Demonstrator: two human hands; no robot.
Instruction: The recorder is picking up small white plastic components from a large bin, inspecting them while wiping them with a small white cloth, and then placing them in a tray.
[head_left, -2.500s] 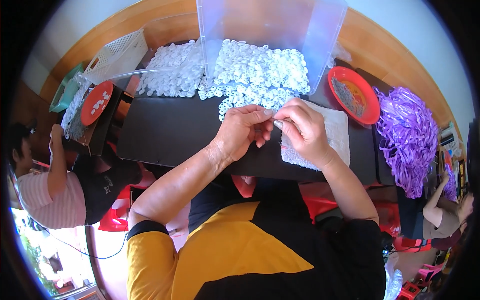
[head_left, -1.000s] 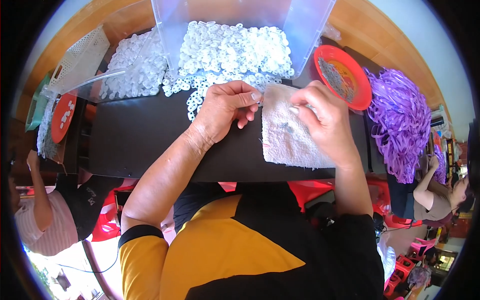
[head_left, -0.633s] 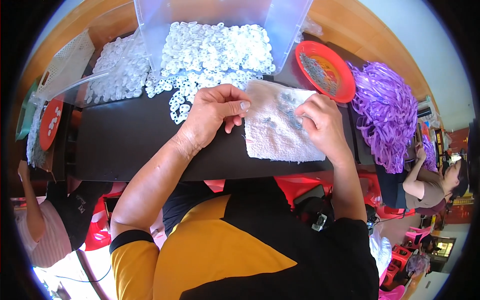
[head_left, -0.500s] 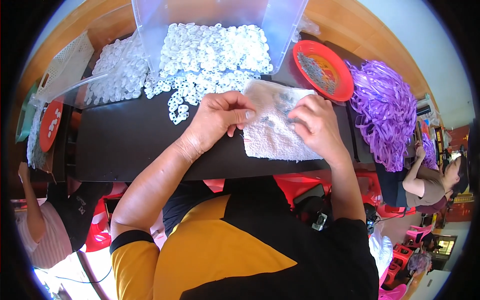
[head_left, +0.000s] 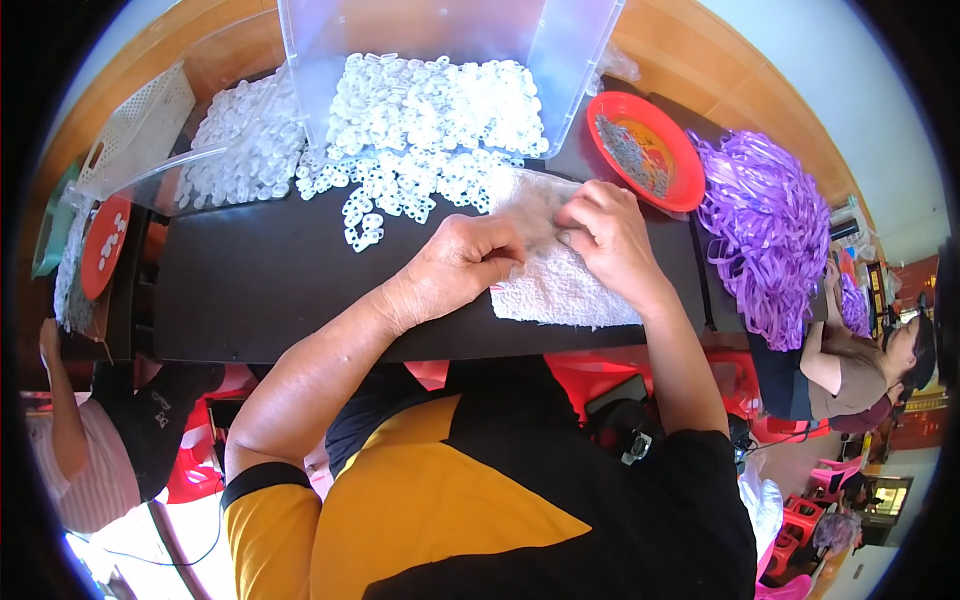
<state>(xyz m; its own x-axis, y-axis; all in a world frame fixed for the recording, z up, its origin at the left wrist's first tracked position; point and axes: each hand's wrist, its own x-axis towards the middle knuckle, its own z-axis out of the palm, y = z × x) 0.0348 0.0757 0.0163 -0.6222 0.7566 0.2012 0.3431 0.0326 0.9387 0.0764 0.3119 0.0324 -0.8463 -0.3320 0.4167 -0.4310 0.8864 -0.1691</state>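
Observation:
A white terry cloth (head_left: 570, 295) lies on the dark table in front of me. My left hand (head_left: 468, 262) is over its left edge, thumb and forefinger pinched together; whatever is between them is too small to make out. Over the upper right of the cloth, my right hand (head_left: 610, 238) has its fingers curled and its fingertips drawn together. They hide what they hold, if anything. Small white plastic pieces with holes (head_left: 385, 190) spill across the table beyond my left hand.
A clear plastic bin (head_left: 585, 60) tipped toward me holds a heap of white pieces. At its right stands a red bowl (head_left: 684, 135) with small grey metal parts. Purple ribbons (head_left: 765, 235) are piled farther right. Co-workers are at both sides.
My left hand has come lower and slightly right, its fingers closing. My right hand has shifted slightly left, with its fingertips closer together. The view has tilted a little.

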